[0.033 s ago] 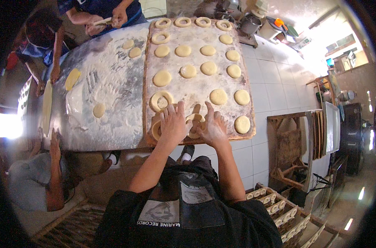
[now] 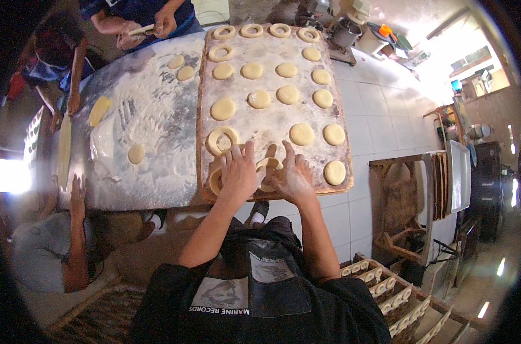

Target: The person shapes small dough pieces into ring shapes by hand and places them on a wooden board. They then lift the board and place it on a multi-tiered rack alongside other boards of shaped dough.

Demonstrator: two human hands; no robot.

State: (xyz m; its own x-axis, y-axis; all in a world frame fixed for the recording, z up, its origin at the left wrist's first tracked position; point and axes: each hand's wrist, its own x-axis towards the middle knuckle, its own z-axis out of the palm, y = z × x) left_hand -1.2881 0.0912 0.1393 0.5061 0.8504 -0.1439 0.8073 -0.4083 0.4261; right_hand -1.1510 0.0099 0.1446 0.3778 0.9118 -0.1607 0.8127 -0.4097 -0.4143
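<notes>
At the near edge of a floury wooden board [image 2: 274,117], a dough ring [image 2: 269,164] lies between my hands, partly hidden by them. My left hand [image 2: 239,172] reaches over its left side with fingers stretched forward. On its right side rests my right hand [image 2: 295,176], index finger extended and the other fingers slightly bent. Another dough ring [image 2: 215,182] shows partly beneath my left hand, and a whole dough ring [image 2: 222,141] lies just beyond it. Flat dough rounds [image 2: 301,134] are spread over the board, with several more rings along its far edge.
A floured metal table [image 2: 151,114] extends left, bearing a few dough rounds and a flat dough piece [image 2: 100,110]. Co-workers stand around it; one holds dough [image 2: 141,30]. A wooden stand [image 2: 401,200] is at right. Racked trays of dough rings [image 2: 386,286] stand low right.
The scene has shifted very slightly left in the view. The fingers of the co-worker at lower left are spread a little more. My hands stay on the same dough ring.
</notes>
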